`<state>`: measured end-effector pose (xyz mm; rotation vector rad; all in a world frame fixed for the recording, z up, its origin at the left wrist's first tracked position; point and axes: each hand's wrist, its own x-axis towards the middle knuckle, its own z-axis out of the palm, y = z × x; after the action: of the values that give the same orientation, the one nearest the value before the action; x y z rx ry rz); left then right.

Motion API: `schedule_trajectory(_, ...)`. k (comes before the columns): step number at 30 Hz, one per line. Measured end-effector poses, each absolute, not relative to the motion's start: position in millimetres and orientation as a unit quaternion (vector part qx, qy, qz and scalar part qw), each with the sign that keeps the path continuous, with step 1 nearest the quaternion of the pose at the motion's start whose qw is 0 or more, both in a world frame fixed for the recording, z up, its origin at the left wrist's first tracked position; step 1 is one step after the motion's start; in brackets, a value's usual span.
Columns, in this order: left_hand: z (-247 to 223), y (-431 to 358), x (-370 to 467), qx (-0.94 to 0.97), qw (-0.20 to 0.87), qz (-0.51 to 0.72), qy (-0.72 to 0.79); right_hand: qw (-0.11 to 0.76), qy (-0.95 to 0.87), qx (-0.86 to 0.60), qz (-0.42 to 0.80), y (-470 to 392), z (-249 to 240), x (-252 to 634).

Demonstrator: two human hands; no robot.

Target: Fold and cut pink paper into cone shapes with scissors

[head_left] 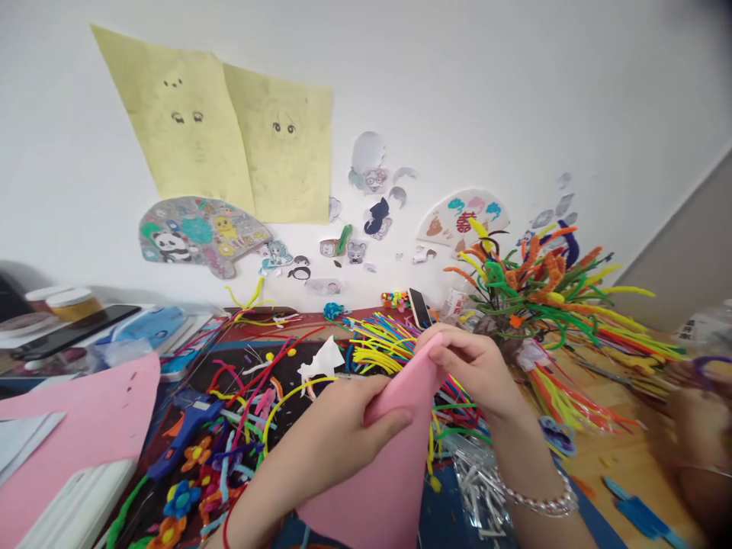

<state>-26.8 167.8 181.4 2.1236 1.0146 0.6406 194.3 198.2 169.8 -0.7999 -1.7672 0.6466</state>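
Before the white wall (543, 99), over the tabletop (623, 438), a bent pink sheet (394, 476) has its long axis slanting upward, narrow end pointing up and slightly right. The left hand (348, 412), half closed, grips its left edge; the right hand (472, 366), nearly closed, pinches its top.

Pink sheet (394, 480) in left hand (343, 418) and right hand (474, 372), pipe cleaners (376, 357) behind.

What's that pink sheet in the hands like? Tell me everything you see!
The pink sheet is plain and smooth, maybe paper or thin foam; I can't tell which. It's curled over, narrow at the top and wider below, with its bottom running out of the picture. The left hand grips its side, the right hand pinches its top, and colorful fuzzy sticks lie behind it.
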Motion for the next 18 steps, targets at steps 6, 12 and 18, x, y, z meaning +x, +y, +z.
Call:
schedule_trajectory(6,186,175,-31,0.822,0.387,0.201,0.367,0.527,-0.724,-0.400,0.194,189,172,183)
schedule_trajectory(12,183,169,-31,0.807,0.431,0.160,0.370,0.509,-0.722,-0.447,0.143,183,171,184)
schedule_trajectory(18,185,151,-24,0.821,0.435,0.128,0.347,0.492,-0.759,-0.420,-0.081,147,191,183)
